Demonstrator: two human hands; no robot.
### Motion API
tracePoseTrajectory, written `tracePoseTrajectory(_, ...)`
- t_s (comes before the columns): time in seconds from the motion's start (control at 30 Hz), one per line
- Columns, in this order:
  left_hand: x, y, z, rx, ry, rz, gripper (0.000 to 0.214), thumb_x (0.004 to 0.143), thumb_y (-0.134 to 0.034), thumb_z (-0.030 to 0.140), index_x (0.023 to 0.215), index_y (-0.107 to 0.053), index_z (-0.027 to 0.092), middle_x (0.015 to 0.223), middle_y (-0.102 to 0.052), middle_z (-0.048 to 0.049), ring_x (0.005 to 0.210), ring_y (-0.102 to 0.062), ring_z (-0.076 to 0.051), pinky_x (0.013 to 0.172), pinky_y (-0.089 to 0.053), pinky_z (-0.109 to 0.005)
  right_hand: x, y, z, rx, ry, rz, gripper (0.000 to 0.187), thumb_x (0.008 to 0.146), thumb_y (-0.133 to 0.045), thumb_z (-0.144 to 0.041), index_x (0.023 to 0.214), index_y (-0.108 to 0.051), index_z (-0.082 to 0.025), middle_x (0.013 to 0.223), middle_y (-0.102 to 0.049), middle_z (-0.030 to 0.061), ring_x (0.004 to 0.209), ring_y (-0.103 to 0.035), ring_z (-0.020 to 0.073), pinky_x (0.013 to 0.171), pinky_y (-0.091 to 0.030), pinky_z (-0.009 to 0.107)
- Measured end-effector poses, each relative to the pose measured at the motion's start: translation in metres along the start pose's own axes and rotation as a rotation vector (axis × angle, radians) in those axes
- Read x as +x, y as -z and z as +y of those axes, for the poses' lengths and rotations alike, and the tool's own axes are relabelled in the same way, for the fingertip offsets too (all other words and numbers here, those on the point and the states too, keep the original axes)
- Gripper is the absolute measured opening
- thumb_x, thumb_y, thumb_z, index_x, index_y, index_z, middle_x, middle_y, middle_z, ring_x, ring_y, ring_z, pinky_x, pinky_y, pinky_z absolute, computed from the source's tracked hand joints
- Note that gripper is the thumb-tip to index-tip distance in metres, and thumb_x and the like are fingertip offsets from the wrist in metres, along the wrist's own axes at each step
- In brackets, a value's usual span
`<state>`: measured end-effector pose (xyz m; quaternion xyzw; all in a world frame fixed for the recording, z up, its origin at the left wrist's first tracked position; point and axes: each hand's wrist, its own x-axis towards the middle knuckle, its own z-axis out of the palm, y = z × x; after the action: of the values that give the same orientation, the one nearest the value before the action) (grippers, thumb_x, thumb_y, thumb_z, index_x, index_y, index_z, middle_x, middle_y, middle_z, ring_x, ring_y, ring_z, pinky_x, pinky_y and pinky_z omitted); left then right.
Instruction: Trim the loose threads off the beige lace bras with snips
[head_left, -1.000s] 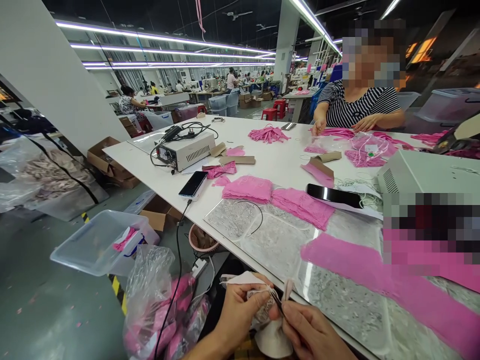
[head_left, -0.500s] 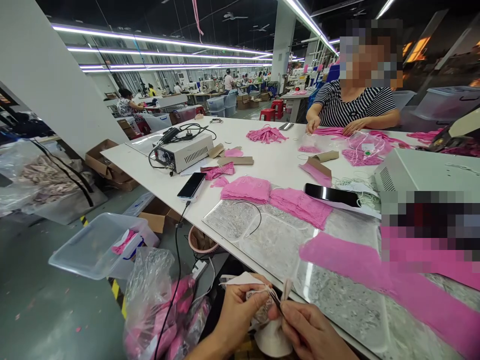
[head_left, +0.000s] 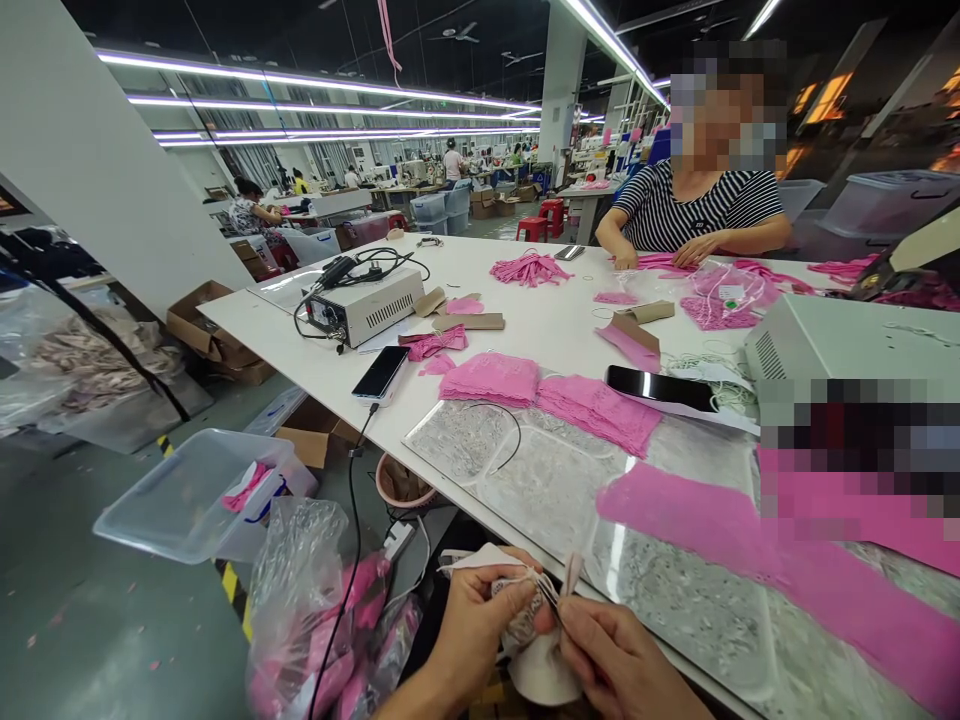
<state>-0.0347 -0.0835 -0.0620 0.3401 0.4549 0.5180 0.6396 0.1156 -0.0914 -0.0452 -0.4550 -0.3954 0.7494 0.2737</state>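
Observation:
Low in front of me, at the table's near edge, both my hands are closed at a cream lace-trimmed fabric piece (head_left: 544, 675). My left hand (head_left: 476, 625) grips its upper part between thumb and fingers, with thin white cords or edges bunched at the fingertips. My right hand (head_left: 611, 645) pinches close beside it, at a thin dark tool (head_left: 553, 597) whose kind I cannot make out. A narrow cream strip (head_left: 573, 572) stands up above the right fingertips. The lower part of the fabric hangs between my hands.
On the white table (head_left: 465, 258) lie pink fabric stacks (head_left: 491, 380), a long pink strip (head_left: 690, 520), phones (head_left: 381, 372) and a control box (head_left: 375, 312). A co-worker (head_left: 694, 215) handles pink pieces across the table. A clear bin (head_left: 195, 500) and plastic bag (head_left: 292, 600) stand at left.
My hands keep nearly the same hold on the cream fabric, with only a slight shift. The co-worker's hand has moved slightly down on the pink pieces. The whole view has drifted a little.

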Motion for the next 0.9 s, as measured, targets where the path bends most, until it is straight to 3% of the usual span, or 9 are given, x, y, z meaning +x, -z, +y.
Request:
tracePoseTrajectory(0.47, 0.001, 0.001, -0.004, -0.05, 0.031, 0.015, 0.016, 0.064, -0.077, 0.025, 0.071, -0.073, 0.012, 0.087, -0.066, -0.0072, 0.066, -0.055, -0.013, 0.062, -0.043, -0.024, -0.011, -0.008, -0.025, 0.02, -0.085, 0.076, 0.055, 0.06, -0.057, -0.072, 0.068, -0.053, -0.017, 0.043, -0.034, -0.0119, 0.029, -0.014, 0.0006, 0.028, -0.004, 0.019)
tracePoseTrajectory(0.57, 0.0, -0.001, 0.001, -0.059, 0.045, 0.023, 0.016, 0.062, -0.078, 0.026, 0.068, -0.073, 0.012, 0.089, -0.066, -0.0074, 0.066, -0.055, -0.013, 0.063, -0.043, -0.024, -0.009, -0.008, -0.025, 0.046, -0.101, 0.088, 0.056, 0.058, -0.059, -0.072, 0.067, -0.053, -0.017, 0.042, -0.034, -0.0117, 0.029, -0.015, 0.0007, 0.028, -0.004, 0.018)
tracePoseTrajectory(0.77, -0.001, -0.01, 0.012, -0.186, 0.113, 0.021, 0.023, 0.054, -0.083, 0.03, 0.064, -0.074, 0.012, 0.082, -0.064, -0.0068, 0.063, -0.054, -0.012, 0.06, -0.042, -0.024, -0.007, -0.005, -0.016, 0.141, -0.069, 0.027, 0.049, 0.066, -0.06, -0.065, 0.07, -0.055, -0.016, 0.046, -0.037, -0.0116, 0.029, -0.014, -0.0012, 0.027, -0.006, 0.015)
tracePoseTrajectory(0.9, -0.001, -0.012, 0.014, -0.213, 0.126, 0.021, 0.025, 0.051, -0.085, 0.031, 0.063, -0.075, 0.011, 0.083, -0.062, -0.008, 0.064, -0.053, -0.012, 0.06, -0.041, -0.024, -0.007, -0.004, -0.017, 0.127, -0.072, 0.038, 0.053, 0.061, -0.063, -0.068, 0.067, -0.055, -0.016, 0.044, -0.037, -0.0114, 0.029, -0.014, -0.0011, 0.027, -0.006, 0.014)
